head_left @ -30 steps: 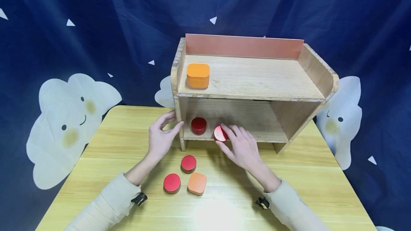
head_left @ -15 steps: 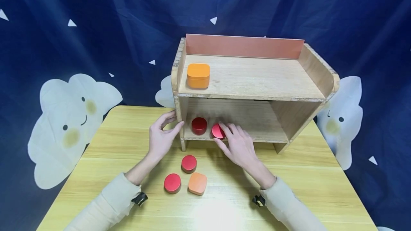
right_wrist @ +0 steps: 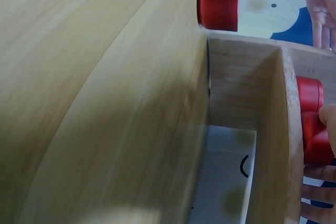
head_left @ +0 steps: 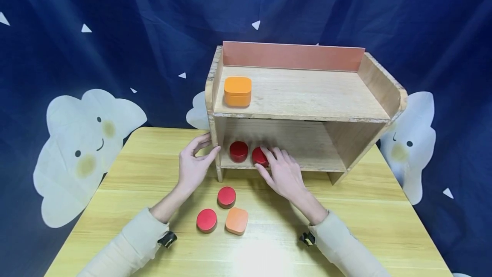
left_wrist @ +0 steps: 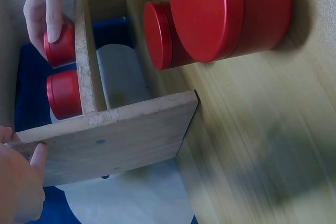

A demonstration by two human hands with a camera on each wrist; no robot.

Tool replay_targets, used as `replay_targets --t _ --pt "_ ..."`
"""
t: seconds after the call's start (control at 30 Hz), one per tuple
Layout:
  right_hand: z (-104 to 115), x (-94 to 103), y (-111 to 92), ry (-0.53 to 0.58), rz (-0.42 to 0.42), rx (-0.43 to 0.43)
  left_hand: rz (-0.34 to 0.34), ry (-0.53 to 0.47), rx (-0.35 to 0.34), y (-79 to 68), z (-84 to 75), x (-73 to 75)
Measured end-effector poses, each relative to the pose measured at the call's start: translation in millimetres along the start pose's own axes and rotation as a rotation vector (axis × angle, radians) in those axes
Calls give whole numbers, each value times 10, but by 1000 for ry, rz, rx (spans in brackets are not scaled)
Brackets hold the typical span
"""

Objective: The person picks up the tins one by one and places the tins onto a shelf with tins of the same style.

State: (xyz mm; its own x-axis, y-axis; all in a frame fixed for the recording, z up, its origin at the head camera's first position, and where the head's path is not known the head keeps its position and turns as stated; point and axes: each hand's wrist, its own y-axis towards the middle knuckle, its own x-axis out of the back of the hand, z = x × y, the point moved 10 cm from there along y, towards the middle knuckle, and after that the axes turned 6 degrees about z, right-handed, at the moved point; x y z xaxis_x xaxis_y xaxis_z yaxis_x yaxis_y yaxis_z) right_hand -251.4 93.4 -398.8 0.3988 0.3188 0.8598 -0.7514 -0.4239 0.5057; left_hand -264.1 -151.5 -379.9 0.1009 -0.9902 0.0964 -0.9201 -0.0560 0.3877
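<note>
On the lower board of the small wooden shelf (head_left: 315, 95), my right hand (head_left: 285, 176) holds a round red tin (head_left: 259, 156) between thumb and fingers. The tin stands upright, partly covered by those fingers. Just left of it, a small gap apart, is another round red tin (head_left: 238, 151). In the left wrist view the held tin (left_wrist: 62, 51) sits beside its neighbour (left_wrist: 64, 94). My left hand (head_left: 193, 170) grips the front edge of the shelf's left side panel (left_wrist: 121, 140) with its thumb and fingers.
An orange rounded-square tin (head_left: 237, 92) stands on the top board at the left. In front of the shelf, two red tins (head_left: 226, 197) and a lighter orange rounded-square tin (head_left: 236, 220) lie on the wooden table (head_left: 153, 153). A blue curtain (head_left: 169, 20) hangs behind.
My right hand has moved slightly left with the red tin, bringing it nearer the other one. The tin has gone from tilted to upright. My left hand stays put.
</note>
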Motion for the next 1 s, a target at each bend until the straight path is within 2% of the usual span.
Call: replay_targets --t 0.33,1.0 --pt "-14 -37 45 4 -9 4 -1 -10 5 0 3 -2" --pt "-100 -78 101 44 -5 -41 5 -3 2 0 -12 -1"
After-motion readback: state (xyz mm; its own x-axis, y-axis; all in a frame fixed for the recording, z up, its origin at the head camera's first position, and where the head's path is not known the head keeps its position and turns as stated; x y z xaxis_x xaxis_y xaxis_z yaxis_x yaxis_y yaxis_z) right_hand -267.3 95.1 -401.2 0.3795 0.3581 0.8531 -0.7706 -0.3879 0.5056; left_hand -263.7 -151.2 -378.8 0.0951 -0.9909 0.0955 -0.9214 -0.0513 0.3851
